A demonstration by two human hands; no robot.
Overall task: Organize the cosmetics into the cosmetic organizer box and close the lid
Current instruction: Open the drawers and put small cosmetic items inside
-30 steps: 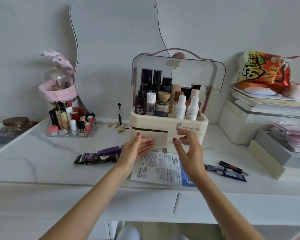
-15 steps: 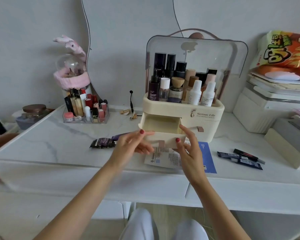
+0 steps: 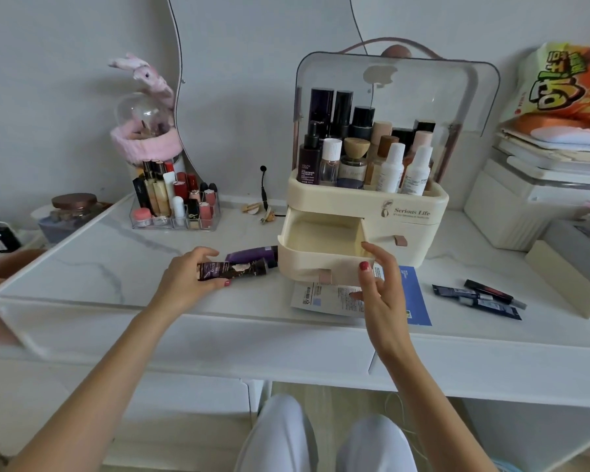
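The cream cosmetic organizer box (image 3: pixel 406 214) stands on the white marble table with its clear lid (image 3: pixel 457 90) raised and several bottles upright in its top tray. Its left drawer (image 3: pixel 315 258) is pulled out and looks empty. My left hand (image 3: pixel 188 279) is shut on a dark floral tube (image 3: pixel 232 270) just left of the drawer. A purple tube (image 3: pixel 252 255) lies behind it. My right hand (image 3: pixel 377 284) is open, thumb touching the drawer's right front corner. A sheet mask packet (image 3: pixel 334 298) lies under the drawer front.
Three small dark tubes (image 3: pixel 481 298) lie on the table to the right. A clear lipstick rack (image 3: pixel 174 206) stands at the back left, a jar (image 3: pixel 72 209) further left. Stacked boxes and a snack bag (image 3: pixel 566 86) fill the right side. Hair clips (image 3: pixel 256 211) lie behind.
The drawer has been pulled out from shut to wide open. My left hand left the drawer front, moved left and took hold of the dark floral tube. My right hand stays at the drawer's right corner.
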